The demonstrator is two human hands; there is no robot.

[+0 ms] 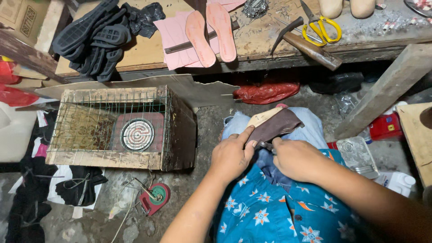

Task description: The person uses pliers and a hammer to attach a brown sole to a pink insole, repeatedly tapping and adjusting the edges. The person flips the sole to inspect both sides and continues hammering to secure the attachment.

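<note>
A shoe form with a brown leather upper [275, 126] stretched over it rests on my knee, its pale sole [261, 118] facing up. My left hand [231, 155] grips the near end of it, thumb pressed along the leather edge. My right hand [294, 158] is closed around a small metal tool [265, 145] whose tip meets the leather edge between both hands.
A wooden crate [114, 128] with wire mesh holds a round electric coil heater [137, 134] at my left. On the workbench above lie black soles [92, 38], pink insoles [209, 31], a hammer [308, 45] and yellow-handled scissors [320, 28]. A wooden beam [387, 90] leans at right.
</note>
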